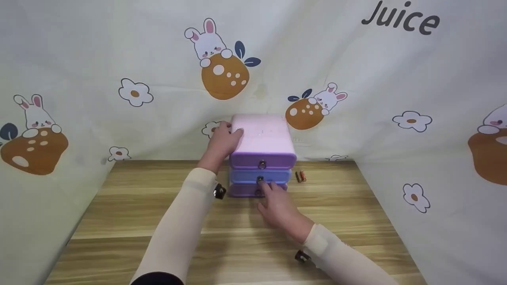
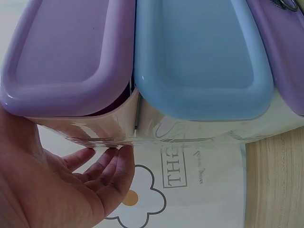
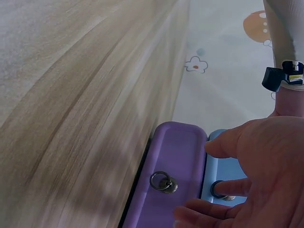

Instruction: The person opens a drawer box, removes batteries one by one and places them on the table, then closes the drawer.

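A small cabinet (image 1: 262,134) with a pink top stands at the back of the table. Its fronts are a purple top drawer (image 1: 243,161), a blue middle drawer (image 1: 241,176) and a purple bottom drawer (image 1: 241,190), each with a ring pull. My left hand (image 1: 222,143) rests against the cabinet's upper left side, thumb at the top edge and fingers along the side wall. At the blue drawer, my right index fingertip touches the ring pull (image 3: 216,189). The thumb of this right hand (image 3: 270,166) is apart from the index finger, near the blue front's edge.
Two small batteries (image 1: 301,176) lie on the wooden table (image 1: 336,213) just right of the cabinet. A printed cloth (image 1: 158,51) with rabbits and flowers hangs behind and along both sides. Each sleeve carries a small black wrist camera (image 1: 220,191).
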A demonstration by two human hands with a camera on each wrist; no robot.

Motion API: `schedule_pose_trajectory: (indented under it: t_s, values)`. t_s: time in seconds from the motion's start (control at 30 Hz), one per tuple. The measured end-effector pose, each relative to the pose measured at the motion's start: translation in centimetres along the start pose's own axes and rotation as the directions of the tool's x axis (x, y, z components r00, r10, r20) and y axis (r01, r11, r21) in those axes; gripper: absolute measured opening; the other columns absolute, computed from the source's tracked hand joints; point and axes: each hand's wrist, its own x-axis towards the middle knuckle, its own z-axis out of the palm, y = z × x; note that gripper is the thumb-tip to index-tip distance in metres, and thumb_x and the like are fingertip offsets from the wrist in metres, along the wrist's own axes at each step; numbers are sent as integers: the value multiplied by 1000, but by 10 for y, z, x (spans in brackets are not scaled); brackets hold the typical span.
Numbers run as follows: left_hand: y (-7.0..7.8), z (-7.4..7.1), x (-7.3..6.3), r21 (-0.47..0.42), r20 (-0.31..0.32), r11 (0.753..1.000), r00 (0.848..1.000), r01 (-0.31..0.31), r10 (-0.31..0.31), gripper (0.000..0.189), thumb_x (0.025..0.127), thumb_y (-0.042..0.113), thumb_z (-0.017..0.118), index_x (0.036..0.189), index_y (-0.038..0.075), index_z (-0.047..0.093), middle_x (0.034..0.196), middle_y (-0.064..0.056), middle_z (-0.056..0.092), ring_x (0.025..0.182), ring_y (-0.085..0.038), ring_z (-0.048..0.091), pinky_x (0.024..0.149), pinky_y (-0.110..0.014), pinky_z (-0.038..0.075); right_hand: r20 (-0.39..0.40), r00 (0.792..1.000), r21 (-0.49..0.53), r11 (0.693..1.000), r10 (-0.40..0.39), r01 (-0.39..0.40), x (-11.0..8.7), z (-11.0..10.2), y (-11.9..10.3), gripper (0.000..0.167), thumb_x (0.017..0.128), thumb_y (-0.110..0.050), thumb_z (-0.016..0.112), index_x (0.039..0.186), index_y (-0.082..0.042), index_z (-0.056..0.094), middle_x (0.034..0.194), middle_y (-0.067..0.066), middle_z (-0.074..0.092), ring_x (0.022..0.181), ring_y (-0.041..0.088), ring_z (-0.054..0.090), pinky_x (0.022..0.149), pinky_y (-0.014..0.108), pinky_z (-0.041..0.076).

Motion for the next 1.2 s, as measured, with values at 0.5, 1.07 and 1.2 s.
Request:
schedule_pose_trajectory:
  t_s: [0.5,1.07,1.2]
  values:
    - [0,-1,-1,-34,1,999,1000,1,-1,68,107,51,57,154,3,48,155,-22,57,143,-40,55,119,-55,44,-214,976,78,996,-28,46,21,6,6,12,100,-11,80,108,-11,71,102,4,72,90,27,73,82,45,63]
    - [3,-3,-2,-31,0,999,1000,14,-14,69,107,50,57,156,2,46,154,-20,57,143,-39,54,119,-54,43,-251,967,40,997,-48,60,26,6,5,11,101,-18,75,101,-8,76,96,3,70,81,23,69,76,41,62]
    - [3,-2,-1,-21,-1,1000,1000,17,-17,70,108,50,57,156,2,46,154,-20,56,143,-40,54,120,-54,43,-242,970,48,998,-36,49,27,6,5,12,102,-20,75,101,-8,76,96,3,70,81,23,69,75,40,61]
